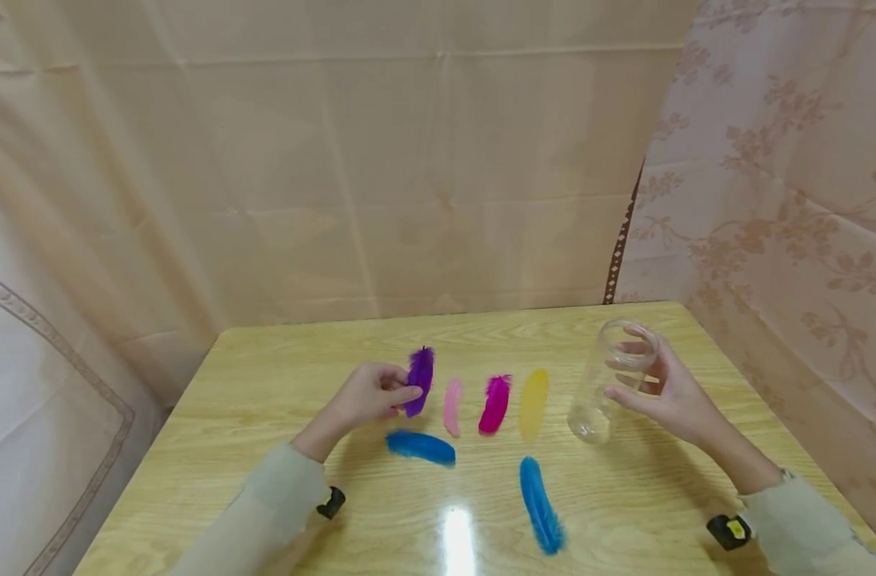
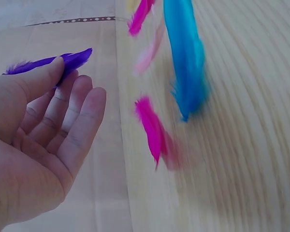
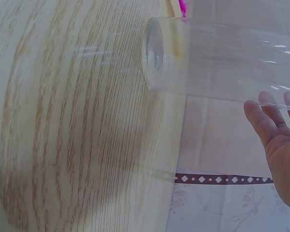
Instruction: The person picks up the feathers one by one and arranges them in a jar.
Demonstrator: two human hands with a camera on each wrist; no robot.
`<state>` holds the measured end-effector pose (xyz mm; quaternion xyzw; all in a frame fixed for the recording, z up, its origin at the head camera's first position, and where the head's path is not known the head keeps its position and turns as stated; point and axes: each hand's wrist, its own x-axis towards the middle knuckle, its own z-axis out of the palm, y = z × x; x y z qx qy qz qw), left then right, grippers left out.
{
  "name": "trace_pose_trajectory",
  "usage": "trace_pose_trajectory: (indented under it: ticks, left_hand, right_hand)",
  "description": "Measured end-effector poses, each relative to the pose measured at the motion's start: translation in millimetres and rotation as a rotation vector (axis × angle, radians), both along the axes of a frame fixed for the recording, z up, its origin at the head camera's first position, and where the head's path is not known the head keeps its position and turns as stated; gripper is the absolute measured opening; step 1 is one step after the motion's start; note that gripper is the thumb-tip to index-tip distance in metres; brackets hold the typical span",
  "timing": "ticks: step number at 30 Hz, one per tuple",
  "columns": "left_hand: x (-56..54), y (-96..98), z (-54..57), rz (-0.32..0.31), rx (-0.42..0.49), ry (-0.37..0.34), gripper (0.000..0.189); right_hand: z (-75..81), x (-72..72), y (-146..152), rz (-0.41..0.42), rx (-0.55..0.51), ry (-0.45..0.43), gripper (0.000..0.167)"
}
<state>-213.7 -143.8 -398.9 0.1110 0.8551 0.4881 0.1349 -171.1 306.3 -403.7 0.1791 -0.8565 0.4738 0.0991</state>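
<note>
Between thumb and fingers, my left hand (image 1: 369, 396) pinches a purple feather (image 1: 421, 376), held above the table; the left wrist view shows the same purple feather (image 2: 77, 60) at the thumb tip. My right hand (image 1: 671, 396) grips a tall transparent jar (image 1: 596, 392) near its rim, thumb on the near side and fingers behind. In the right wrist view the jar (image 3: 217, 58) lies across the top, fingertips on its wall. Beneath my left hand lies a magenta feather (image 2: 152, 128), mostly hidden in the head view.
On the wooden table (image 1: 265, 384) lie a light pink feather (image 1: 452, 406), another magenta feather (image 1: 494, 406), a yellow feather (image 1: 534, 402) and two blue feathers, one left (image 1: 421, 447) and one nearer the front (image 1: 541, 506). Beige cloth (image 1: 409, 176) hangs behind the table.
</note>
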Motion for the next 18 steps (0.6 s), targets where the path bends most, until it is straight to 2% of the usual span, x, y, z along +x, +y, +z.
trace_pose_trajectory:
  ticks: [3,10,18]
  left_hand:
    - [-2.1,7.6,1.6,-0.014,0.013,0.009,0.022]
    - [-4.8,24.4,5.3,-0.077,0.106,0.012,0.021]
    - [-6.5,38.5,12.5,-0.095,0.159,-0.016,0.024]
  right_hand:
    - [1.4,0.7,0.0,0.007,-0.002,0.000,0.090]
    - [0.5,0.4,-0.4,-0.022,0.004,-0.032,0.090]
    - [0.9,0.0,-0.1,-0.007,-0.021,-0.025,0.088]
